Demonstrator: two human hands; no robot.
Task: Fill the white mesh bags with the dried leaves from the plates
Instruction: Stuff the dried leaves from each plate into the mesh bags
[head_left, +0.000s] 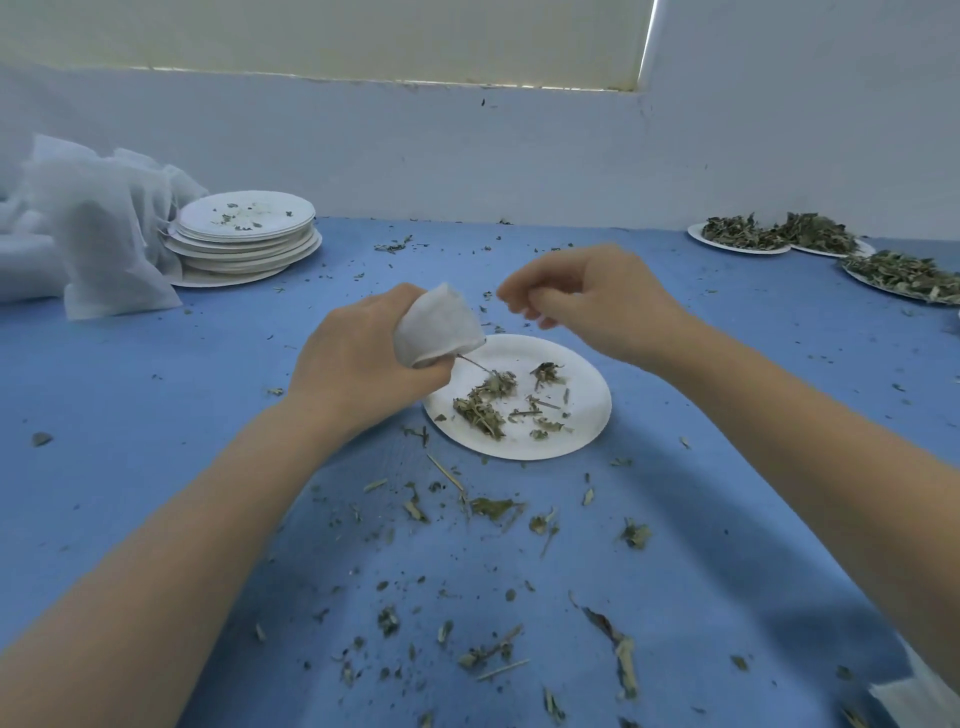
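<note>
Left hand (358, 364): a white mesh bag (439, 325) is gripped, held above the plate's (582, 410) 10 o'clock edge.
Right hand (597, 301): fingers are curled at the bag's 3 o'clock; whether anything is pinched cannot be told.
Leaves (485, 402): a few are left on the plate.
Cloth (156, 415): blue, strewn with crumbs.
Stack (244, 234): emptied plates at 10 o'clock.
Full plates (904, 273): at 2 o'clock.

I see: blue desk (156, 415) across lower frame | white wall (467, 156) behind | pale blind (363, 36) at top
</note>
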